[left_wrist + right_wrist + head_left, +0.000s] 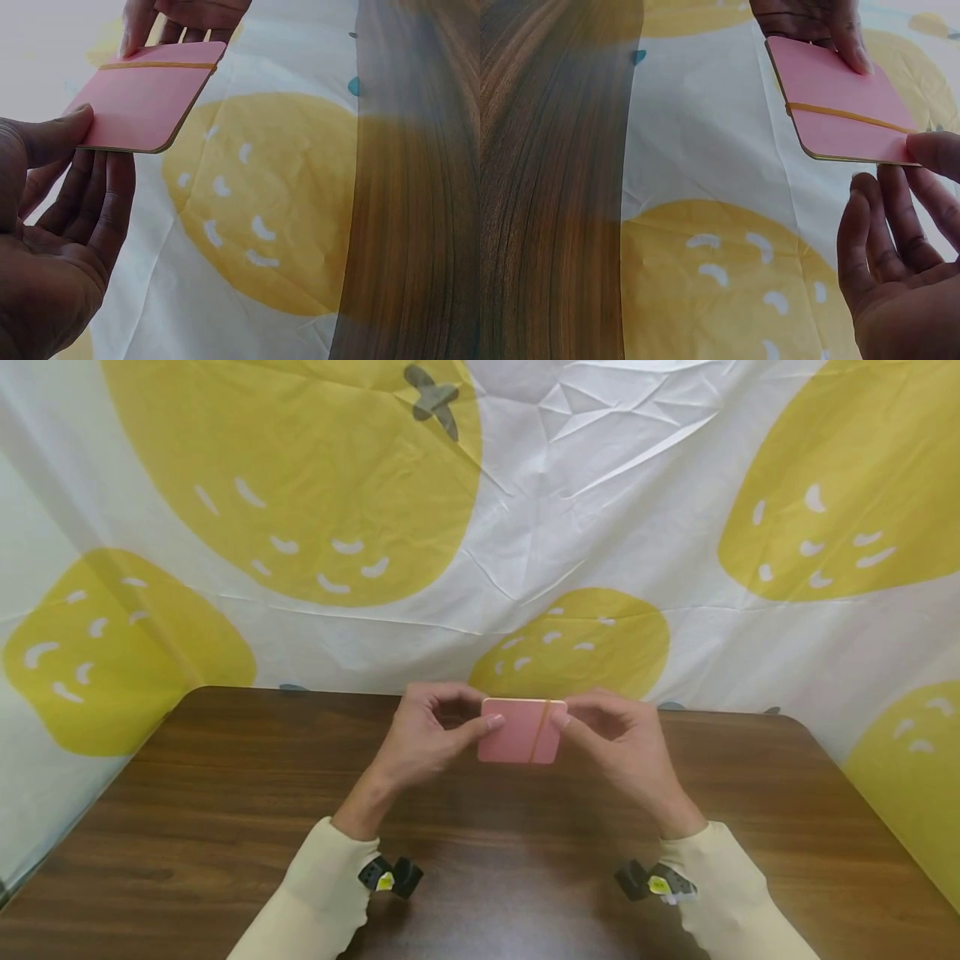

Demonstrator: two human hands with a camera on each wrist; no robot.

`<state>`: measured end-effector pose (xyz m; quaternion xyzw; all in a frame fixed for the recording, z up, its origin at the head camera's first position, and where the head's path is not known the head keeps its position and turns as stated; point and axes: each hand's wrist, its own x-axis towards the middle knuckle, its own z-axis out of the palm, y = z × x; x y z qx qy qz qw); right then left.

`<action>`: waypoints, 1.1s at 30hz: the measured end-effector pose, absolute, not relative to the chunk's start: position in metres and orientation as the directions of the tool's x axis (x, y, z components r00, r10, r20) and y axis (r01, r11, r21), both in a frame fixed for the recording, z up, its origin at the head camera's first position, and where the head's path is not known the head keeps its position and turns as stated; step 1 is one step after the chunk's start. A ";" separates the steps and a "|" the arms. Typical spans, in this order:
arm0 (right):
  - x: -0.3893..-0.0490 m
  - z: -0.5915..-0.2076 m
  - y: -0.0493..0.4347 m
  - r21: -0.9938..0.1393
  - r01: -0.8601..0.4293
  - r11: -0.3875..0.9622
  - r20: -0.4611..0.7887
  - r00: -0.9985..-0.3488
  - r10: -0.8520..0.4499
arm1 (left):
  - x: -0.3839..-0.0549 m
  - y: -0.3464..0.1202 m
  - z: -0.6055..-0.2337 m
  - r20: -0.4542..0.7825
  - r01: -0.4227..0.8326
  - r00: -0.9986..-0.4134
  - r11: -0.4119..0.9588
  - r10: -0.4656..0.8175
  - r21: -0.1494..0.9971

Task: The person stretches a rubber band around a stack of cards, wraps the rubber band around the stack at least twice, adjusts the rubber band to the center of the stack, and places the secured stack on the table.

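A small pink notebook (513, 732) with rounded corners is held up over the table between both hands. An orange elastic band (541, 732) runs across its cover near the right-hand side. My left hand (423, 732) pinches the left end, its thumb flat on the cover and the fingers behind. At the other end my right hand (621, 737) pinches the notebook near the band, thumb in front. In the left wrist view the notebook (154, 97) looks closed, with its thin page edge showing. The right wrist view shows the band (847, 115) lying straight across the cover.
A dark wood-grain table (247, 793) spreads below the hands. Behind it hangs a white cloth (360, 643) printed with large yellow fruit shapes, running along the table's back edge and sides. Small black cameras (406, 877) are strapped at both wrists, over cream sleeves (307, 893).
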<state>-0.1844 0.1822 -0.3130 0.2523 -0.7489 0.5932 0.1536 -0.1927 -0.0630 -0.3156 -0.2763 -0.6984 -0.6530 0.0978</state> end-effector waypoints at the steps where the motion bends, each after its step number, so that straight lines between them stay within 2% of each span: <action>1: -0.184 -0.313 0.182 -0.814 -0.556 0.169 0.525 -0.828 -0.197 | -0.192 -0.063 -0.315 0.497 0.513 -0.829 -0.002 0.256 0.858; 14: -0.181 -0.312 0.181 -0.829 -0.548 0.113 0.522 -0.830 -0.198 | -0.190 -0.062 -0.312 0.492 0.517 -0.823 0.017 0.284 0.856; 33: -0.178 -0.313 0.177 -0.814 -0.570 0.114 0.546 -0.816 -0.189 | -0.187 -0.058 -0.312 0.513 0.546 -0.810 0.047 0.284 0.836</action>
